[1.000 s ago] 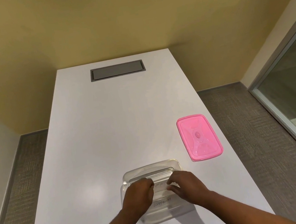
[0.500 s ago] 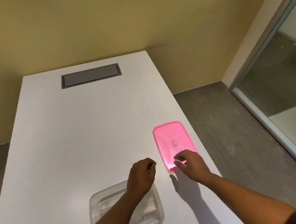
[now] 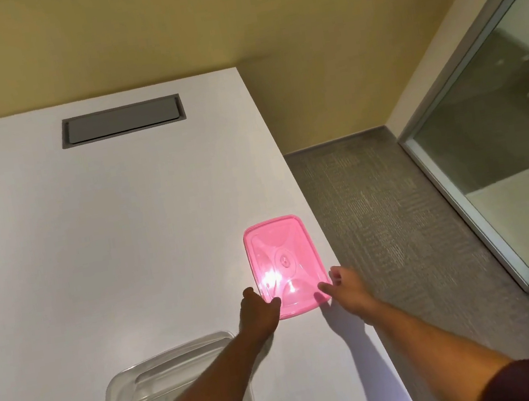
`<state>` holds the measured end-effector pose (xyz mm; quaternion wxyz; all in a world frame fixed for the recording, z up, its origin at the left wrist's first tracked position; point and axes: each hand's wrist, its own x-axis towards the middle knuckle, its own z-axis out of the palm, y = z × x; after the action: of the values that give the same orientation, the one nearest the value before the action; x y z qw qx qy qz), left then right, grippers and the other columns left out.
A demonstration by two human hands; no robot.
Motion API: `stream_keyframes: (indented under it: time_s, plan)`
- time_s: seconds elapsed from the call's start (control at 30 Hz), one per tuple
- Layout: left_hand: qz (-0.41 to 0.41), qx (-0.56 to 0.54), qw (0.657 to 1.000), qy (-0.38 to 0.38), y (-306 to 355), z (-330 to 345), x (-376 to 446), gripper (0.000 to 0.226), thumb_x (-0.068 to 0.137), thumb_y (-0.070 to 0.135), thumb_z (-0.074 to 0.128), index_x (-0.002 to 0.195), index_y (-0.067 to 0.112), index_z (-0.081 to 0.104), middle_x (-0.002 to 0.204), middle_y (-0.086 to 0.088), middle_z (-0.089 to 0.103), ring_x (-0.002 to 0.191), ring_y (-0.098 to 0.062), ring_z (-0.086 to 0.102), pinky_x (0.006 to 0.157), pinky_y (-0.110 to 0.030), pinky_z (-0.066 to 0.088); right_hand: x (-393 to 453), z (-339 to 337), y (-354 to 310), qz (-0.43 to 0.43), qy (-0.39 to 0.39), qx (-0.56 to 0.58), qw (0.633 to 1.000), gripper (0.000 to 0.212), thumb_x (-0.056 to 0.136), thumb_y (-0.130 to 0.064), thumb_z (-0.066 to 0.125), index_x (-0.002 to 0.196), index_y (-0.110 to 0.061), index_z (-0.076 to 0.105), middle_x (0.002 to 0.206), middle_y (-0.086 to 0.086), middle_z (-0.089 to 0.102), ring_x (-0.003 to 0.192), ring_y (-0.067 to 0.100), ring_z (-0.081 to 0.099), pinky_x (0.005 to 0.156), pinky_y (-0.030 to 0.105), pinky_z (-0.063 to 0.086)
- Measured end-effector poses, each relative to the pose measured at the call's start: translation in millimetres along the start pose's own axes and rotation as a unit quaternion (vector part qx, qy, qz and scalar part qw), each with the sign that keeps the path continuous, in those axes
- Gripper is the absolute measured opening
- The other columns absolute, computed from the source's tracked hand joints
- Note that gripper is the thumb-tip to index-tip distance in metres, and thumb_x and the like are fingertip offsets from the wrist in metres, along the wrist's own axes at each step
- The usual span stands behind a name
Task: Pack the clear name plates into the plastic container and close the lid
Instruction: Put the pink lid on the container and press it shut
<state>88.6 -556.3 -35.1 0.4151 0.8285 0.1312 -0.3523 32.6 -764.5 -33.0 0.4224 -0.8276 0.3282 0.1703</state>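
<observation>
lid (image 3: 285,263) between left hand (image 3: 259,315) and right hand (image 3: 348,289)

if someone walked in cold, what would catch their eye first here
The bright pink lid near the right edge of the white table, with the left hand and right hand at its two near corners. Next, the clear plastic container at the near edge, open, with clear name plates inside, partly hidden under the left forearm.

Left forearm (image 3: 208,382) hides part of the clear container (image 3: 127,392).
</observation>
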Motion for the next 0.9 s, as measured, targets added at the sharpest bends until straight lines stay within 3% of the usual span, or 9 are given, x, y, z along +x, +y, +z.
stream_keyframes:
  time_s: [0.17,0.3,0.4,0.5,0.63,0.7,0.77,0.9]
  plan:
    - [-0.022,-0.003,1.0,0.016,5.2,7.0,5.9,0.067,0.087,0.022,0.062,0.143,0.001,0.034,0.122,-0.016,0.065,0.112,-0.032,0.062,0.095,-0.038,0.05,2.8,3.8,4.8,0.013,0.017,0.077,0.997,0.035,0.088,-0.017,0.071,0.071,-0.018,0.04,0.069,0.006,0.038,0.066,0.017,0.035,0.064,0.033,0.027]
    - [-0.014,0.027,0.999,0.029,9.3,2.6,5.8,0.053,0.086,0.018,0.062,0.134,0.003,0.047,0.129,-0.016,0.062,0.114,-0.033,0.061,0.089,-0.031,0.045,7.1,4.8,6.8,0.045,0.042,0.088,0.994,0.032,0.086,-0.018,0.073,0.066,-0.019,0.047,0.062,0.0,0.047,0.06,0.018,0.044,0.061,0.032,0.034]
    - [0.01,0.04,0.998,0.041,14.2,-4.2,2.3,0.046,0.084,0.012,0.059,0.129,0.006,0.054,0.127,-0.013,0.065,0.112,-0.03,0.061,0.089,-0.031,0.046,7.7,2.5,4.0,0.064,0.058,0.107,0.991,0.009,0.087,-0.017,0.075,0.085,-0.014,0.066,0.08,0.001,0.069,0.073,0.022,0.065,0.071,0.036,0.053]
    - [0.018,0.01,0.999,0.03,18.3,-10.6,-4.0,0.053,0.085,0.013,0.06,0.137,0.01,0.048,0.123,-0.012,0.067,0.112,-0.029,0.063,0.095,-0.034,0.048,6.2,-0.6,-2.8,0.054,0.07,0.16,0.983,0.008,0.091,-0.009,0.07,0.098,-0.01,0.067,0.088,0.007,0.07,0.078,0.024,0.066,0.079,0.046,0.058]
    - [0.038,-0.063,0.997,-0.017,20.1,-26.9,-19.0,0.06,0.089,0.029,0.065,0.141,0.015,0.039,0.112,-0.003,0.071,0.101,-0.023,0.066,0.082,-0.032,0.052,-5.1,-2.5,-25.9,-0.003,0.087,0.251,0.964,0.011,0.092,-0.001,0.065,0.1,-0.009,0.063,0.087,0.013,0.071,0.065,0.017,0.07,0.068,0.042,0.057]
    - [0.045,-0.102,0.994,-0.021,19.3,-39.5,-25.5,0.059,0.091,0.041,0.064,0.141,0.019,0.04,0.122,-0.002,0.067,0.105,-0.023,0.065,0.091,-0.036,0.054,-15.1,-0.5,-40.2,-0.048,0.103,0.254,0.961,0.009,0.095,-0.006,0.064,0.1,-0.014,0.063,0.092,0.011,0.073,0.071,0.019,0.076,0.069,0.044,0.06]
    - [0.058,-0.13,0.99,-0.009,19.1,-53.9,-29.3,0.057,0.092,0.05,0.059,0.137,0.019,0.045,0.122,-0.003,0.066,0.108,-0.025,0.065,0.099,-0.042,0.053,-25.7,2.0,-52.9,-0.105,0.125,0.205,0.965,0.01,0.096,-0.011,0.064,0.097,-0.021,0.063,0.09,0.003,0.075,0.077,0.012,0.076,0.071,0.044,0.062]
    - [0.06,-0.305,0.95,-0.034,23.2,-87.2,-44.4,0.053,0.095,0.058,0.048,0.127,0.016,0.055,0.118,-0.005,0.067,0.101,-0.024,0.068,0.094,-0.045,0.056,-55.1,12.0,-72.0,-0.241,0.162,0.079,0.954,0.019,0.09,-0.012,0.067,0.096,-0.03,0.066,0.087,-0.016,0.071,0.08,0.003,0.067,0.068,0.028,0.055]
